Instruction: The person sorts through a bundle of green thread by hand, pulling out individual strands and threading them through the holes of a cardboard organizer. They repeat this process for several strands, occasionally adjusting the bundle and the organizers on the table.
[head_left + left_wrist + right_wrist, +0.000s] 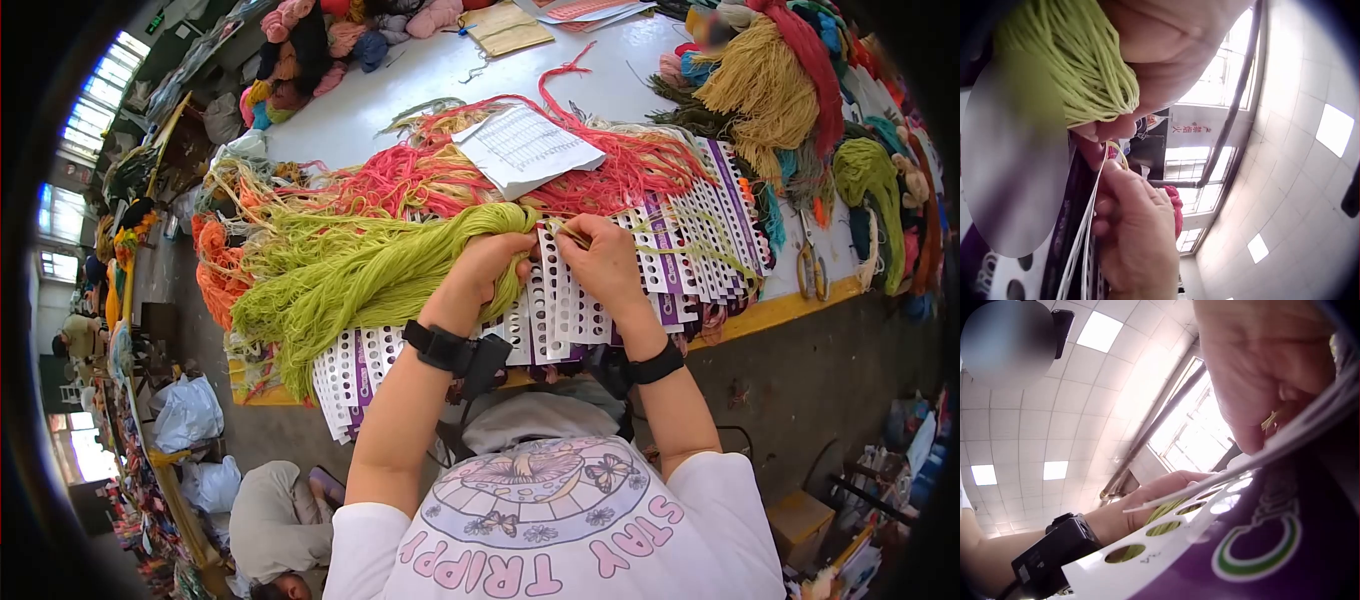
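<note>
A thick hank of lime-green yarn (370, 265) (1079, 62) lies over the left part of a row of white and purple cards with punched holes (560, 300) (1166, 528). My left hand (485, 270) (1166, 50) grips the folded end of this hank. Just to its right, my right hand (602, 262) (1138, 231) (1260, 369) pinches a thin green strand between thumb and fingers at the top of a card. Red and cream yarn (400, 180) spreads behind the cards, with a printed paper sheet (525, 150) on top.
Scissors (812, 270) lie at the table's right side. Yarn bundles (765, 95) are heaped at the back right, others (300, 50) at the back left. A wooden board (506, 28) is at the far edge. Another person (275, 520) is low at the left, beside plastic bags (188, 412).
</note>
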`<state>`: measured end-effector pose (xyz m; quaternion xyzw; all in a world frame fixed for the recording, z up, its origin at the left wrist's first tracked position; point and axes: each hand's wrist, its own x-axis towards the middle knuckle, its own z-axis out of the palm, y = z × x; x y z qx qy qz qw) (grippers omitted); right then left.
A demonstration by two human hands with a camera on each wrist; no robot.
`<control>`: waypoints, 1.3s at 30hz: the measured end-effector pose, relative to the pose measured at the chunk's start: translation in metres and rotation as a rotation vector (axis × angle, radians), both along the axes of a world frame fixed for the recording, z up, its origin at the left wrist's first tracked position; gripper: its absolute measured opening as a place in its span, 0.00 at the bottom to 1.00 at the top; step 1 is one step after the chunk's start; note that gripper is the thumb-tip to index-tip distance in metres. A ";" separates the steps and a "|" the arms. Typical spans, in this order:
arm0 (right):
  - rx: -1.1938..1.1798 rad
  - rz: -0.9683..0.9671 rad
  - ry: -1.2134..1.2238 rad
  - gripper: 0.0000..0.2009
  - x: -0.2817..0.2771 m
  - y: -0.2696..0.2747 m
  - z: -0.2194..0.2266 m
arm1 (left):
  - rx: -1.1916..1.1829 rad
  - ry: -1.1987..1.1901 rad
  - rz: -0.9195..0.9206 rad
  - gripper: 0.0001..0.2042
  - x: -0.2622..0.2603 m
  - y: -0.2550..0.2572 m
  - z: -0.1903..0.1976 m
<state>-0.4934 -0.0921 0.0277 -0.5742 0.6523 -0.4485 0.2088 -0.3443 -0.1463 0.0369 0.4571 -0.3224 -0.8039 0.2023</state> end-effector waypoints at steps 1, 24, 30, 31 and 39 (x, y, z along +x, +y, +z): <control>-0.022 0.016 0.031 0.07 -0.002 0.000 0.000 | 0.033 0.019 -0.027 0.05 0.000 -0.001 -0.001; 0.132 -0.090 -0.076 0.11 0.007 0.003 0.002 | -0.528 -0.238 -0.023 0.10 0.012 0.006 0.017; -0.085 -0.139 0.049 0.11 0.006 0.000 -0.021 | -0.167 0.284 0.463 0.10 0.219 -0.124 0.025; -0.015 -0.124 0.039 0.10 0.005 -0.001 -0.017 | -0.288 0.127 0.544 0.09 0.203 -0.102 0.058; -0.181 0.192 -0.343 0.07 0.052 0.003 0.078 | -0.495 0.484 0.172 0.22 0.109 -0.013 0.135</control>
